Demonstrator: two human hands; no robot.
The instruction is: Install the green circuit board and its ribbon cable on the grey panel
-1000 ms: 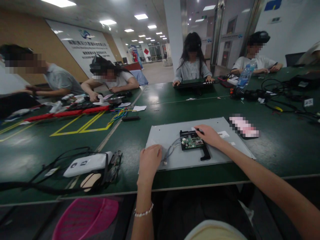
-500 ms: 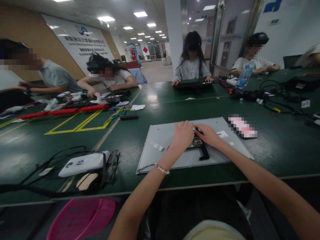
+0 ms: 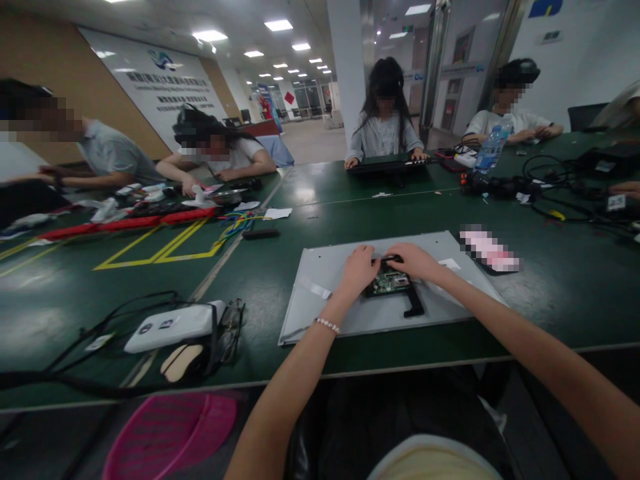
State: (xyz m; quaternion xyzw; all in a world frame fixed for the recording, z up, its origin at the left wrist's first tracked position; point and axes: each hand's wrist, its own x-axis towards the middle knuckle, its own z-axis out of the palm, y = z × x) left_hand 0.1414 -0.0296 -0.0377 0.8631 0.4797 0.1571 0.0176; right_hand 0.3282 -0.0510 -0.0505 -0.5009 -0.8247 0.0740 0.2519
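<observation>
A green circuit board [image 3: 390, 285] in a black frame lies on a flat grey panel [image 3: 340, 260] on the table in front of me. My left hand [image 3: 360, 270], wrist ringed by a beaded bracelet [image 3: 327, 325], holds the board's left back edge with curled fingers. At the back right edge, my right hand [image 3: 411, 260] has its fingers bent around the black frame; its fingertips are partly hidden. A black L-shaped arm [image 3: 415, 303] sticks out from the board toward me.
A pink phone [image 3: 490, 250] lies right of the panel. To the left are a white power bank [image 3: 173, 327], glasses [image 3: 231, 330], a beige mouse [image 3: 181, 362] and cables. A pink basket [image 3: 173, 433] sits below the table edge. Several people work around the table; a bottle [image 3: 487, 155] stands far right.
My left hand has slid left and now bares more of the circuit board. My right hand stays at the back edge, its fingers slightly more bent. The whole view has shifted a little.
</observation>
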